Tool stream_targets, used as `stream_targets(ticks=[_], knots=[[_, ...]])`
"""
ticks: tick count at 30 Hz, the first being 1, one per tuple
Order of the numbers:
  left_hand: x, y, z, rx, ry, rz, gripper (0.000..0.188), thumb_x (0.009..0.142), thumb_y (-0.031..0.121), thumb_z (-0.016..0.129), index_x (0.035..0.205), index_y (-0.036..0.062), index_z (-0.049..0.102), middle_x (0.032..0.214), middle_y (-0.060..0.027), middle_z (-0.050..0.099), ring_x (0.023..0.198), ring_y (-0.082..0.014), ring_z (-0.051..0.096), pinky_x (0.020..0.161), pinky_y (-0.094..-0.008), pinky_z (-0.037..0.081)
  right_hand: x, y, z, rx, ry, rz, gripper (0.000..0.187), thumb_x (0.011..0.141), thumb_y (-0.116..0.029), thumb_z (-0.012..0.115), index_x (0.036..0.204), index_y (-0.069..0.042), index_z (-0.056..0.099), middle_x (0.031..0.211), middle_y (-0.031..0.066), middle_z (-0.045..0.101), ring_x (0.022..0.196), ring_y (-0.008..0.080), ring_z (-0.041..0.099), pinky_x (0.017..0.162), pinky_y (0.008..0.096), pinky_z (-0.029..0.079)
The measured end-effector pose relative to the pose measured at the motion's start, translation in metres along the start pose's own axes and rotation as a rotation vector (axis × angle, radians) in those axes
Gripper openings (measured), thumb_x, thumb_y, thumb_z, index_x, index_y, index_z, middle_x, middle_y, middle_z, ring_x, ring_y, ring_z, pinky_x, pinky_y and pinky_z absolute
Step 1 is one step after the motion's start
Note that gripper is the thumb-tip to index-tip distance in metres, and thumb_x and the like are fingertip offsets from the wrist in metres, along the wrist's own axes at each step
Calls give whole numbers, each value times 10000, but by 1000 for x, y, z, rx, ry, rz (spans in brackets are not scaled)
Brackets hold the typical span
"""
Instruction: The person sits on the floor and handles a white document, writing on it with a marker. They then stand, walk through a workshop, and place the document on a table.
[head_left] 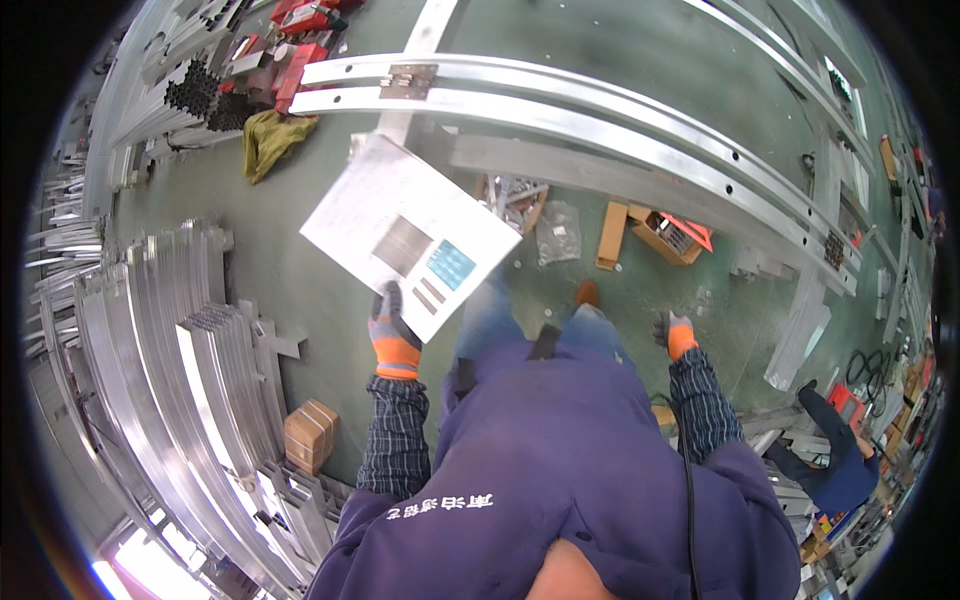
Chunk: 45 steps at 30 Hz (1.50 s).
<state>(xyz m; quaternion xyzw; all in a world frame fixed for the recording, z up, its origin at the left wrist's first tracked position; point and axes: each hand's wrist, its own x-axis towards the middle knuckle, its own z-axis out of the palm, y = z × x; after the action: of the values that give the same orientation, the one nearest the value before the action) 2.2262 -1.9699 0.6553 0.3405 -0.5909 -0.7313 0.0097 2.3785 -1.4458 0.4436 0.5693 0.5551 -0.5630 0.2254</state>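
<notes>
My left hand [392, 328], in a grey and orange work glove, grips the lower edge of a white printed sheet [365, 205]. The sheet is tilted and carries a grey block, a blue block and small dark bars; whether it is one page or several I cannot tell. Out to my right side hangs my right hand [676, 334], gloved alike, its fingers loosely apart and nothing seen in them. Beyond the sheet lie two long silver metal rails [590, 112] side by side, a hinge-like metal plate [408, 82] across their left end.
Long metal profiles [150, 340] are stacked at left, beside a brown carton [311, 436]. Ahead on the green floor are an open box of parts [668, 238], a clear plastic bag [558, 234] and a yellow-green cloth [272, 143]. Another person [845, 470] bends at lower right.
</notes>
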Motion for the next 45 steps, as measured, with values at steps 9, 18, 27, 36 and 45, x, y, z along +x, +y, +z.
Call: stream_targets(ticks=[9,18,27,36,45], knots=[[101,48,-33,294,-254,28,350,957,214,619,1162,-70,609,1055,-122,686,930,-165,643,781,-293,527,-140,-93,200,369,-461,-244,429,963,-394,542,1285,-111,531,1112,169,654,809,286,667,668,418,563],[87,30,-105,330,-417,-157,337,917,181,671,1152,-57,626,1006,-100,704,887,-144,642,762,-270,525,-268,-119,333,-26,-641,-461,402,877,-293,702,1134,12,655,898,98,711,759,164,679,663,310,558],[93,-52,-163,558,-562,-309,367,954,283,607,1204,15,607,954,-90,678,686,-151,643,582,-286,524,-228,28,332,-154,-246,-303,364,856,-233,703,1070,60,676,914,125,717,788,184,657,720,332,524],[248,-217,-80,888,-726,-180,287,919,235,632,1104,19,669,906,-65,682,715,-109,601,613,-256,491,-32,97,338,49,239,-135,382,844,-234,715,1067,72,667,946,134,710,782,209,655,717,336,520],[477,-486,37,1146,-740,57,475,813,351,707,1137,8,655,1065,-188,693,978,-266,668,858,-344,516,236,83,410,-79,267,-206,344,907,-312,592,1001,8,680,926,227,695,837,365,643,752,403,501]])
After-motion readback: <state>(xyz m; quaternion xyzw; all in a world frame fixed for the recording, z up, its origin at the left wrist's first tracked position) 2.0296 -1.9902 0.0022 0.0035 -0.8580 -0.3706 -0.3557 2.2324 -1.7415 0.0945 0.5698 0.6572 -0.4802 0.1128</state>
